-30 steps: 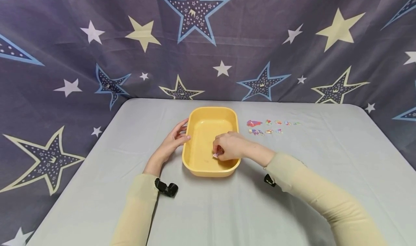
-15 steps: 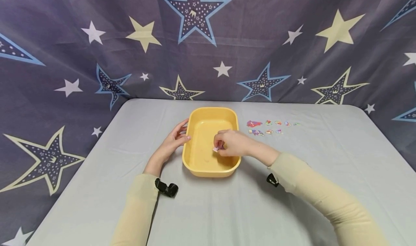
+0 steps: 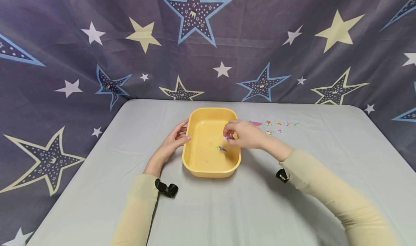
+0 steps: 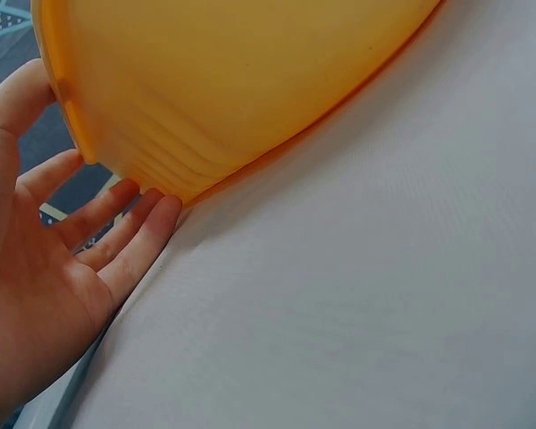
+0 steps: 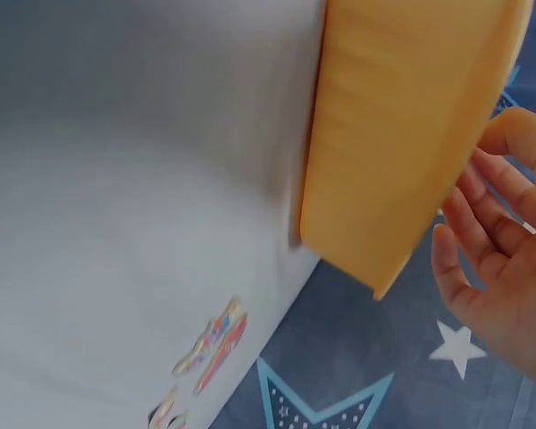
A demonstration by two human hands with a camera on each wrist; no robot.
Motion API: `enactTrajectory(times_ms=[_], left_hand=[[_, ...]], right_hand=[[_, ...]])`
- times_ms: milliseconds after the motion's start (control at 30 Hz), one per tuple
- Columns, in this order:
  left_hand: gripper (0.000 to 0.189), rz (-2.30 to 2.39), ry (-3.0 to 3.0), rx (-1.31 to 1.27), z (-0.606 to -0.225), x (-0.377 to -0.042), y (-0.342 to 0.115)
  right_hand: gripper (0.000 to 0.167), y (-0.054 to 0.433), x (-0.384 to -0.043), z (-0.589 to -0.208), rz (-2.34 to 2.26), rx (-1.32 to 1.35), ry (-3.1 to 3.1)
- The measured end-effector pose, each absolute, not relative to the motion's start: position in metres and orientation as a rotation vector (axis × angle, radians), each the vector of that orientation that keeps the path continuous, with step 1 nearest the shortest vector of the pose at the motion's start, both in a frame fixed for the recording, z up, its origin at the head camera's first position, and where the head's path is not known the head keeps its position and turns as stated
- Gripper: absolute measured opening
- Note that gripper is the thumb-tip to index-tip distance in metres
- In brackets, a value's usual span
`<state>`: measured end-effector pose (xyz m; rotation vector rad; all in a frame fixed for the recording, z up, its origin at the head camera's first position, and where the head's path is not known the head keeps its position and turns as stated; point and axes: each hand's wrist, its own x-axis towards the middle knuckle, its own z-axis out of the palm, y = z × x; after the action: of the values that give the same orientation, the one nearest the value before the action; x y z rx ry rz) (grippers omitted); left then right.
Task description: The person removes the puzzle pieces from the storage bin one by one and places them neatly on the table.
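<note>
A yellow plastic tub (image 3: pixel 203 159) stands on the table. At its left side is my left hand (image 3: pixel 168 145), thumb over the rim and fingers against the outer wall; the left wrist view shows these fingers (image 4: pixel 147 237) on the wall. My right hand (image 3: pixel 245 133) is over the tub's right rim and pinches a small pink-and-purple cutout, perhaps a sticker (image 3: pixel 225 138). Below it, inside the tub, is a small purple-and-green cutout (image 3: pixel 222 149). In the right wrist view the right hand (image 5: pixel 509 232) is beside the rim, the held piece hidden.
Several small colourful cutouts lie in two rows right of the tub, among them a red one (image 3: pixel 256 123) and a green-and-red one (image 3: pixel 268 123). A pale cloth covers the table (image 3: pixel 182 217). Behind hangs a dark star-patterned curtain (image 3: pixel 247 58).
My right hand has moved up and right, from inside the tub to its right rim, still pinching the pink-and-purple cutout. A purple-and-green cutout now shows in the tub. My left hand stays put.
</note>
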<state>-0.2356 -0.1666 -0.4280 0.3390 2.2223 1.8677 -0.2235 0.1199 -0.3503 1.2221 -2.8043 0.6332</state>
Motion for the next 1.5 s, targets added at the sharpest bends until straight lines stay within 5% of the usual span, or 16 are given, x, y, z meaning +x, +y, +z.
enactTrajectory(times_ms=[1500], left_hand=[[0.068,1.833,2.203,0.325,-0.404,-0.22,-0.162]], right_hand=[[0.015,0.23,-0.239,-0.362,0.498,0.896,-2.821]])
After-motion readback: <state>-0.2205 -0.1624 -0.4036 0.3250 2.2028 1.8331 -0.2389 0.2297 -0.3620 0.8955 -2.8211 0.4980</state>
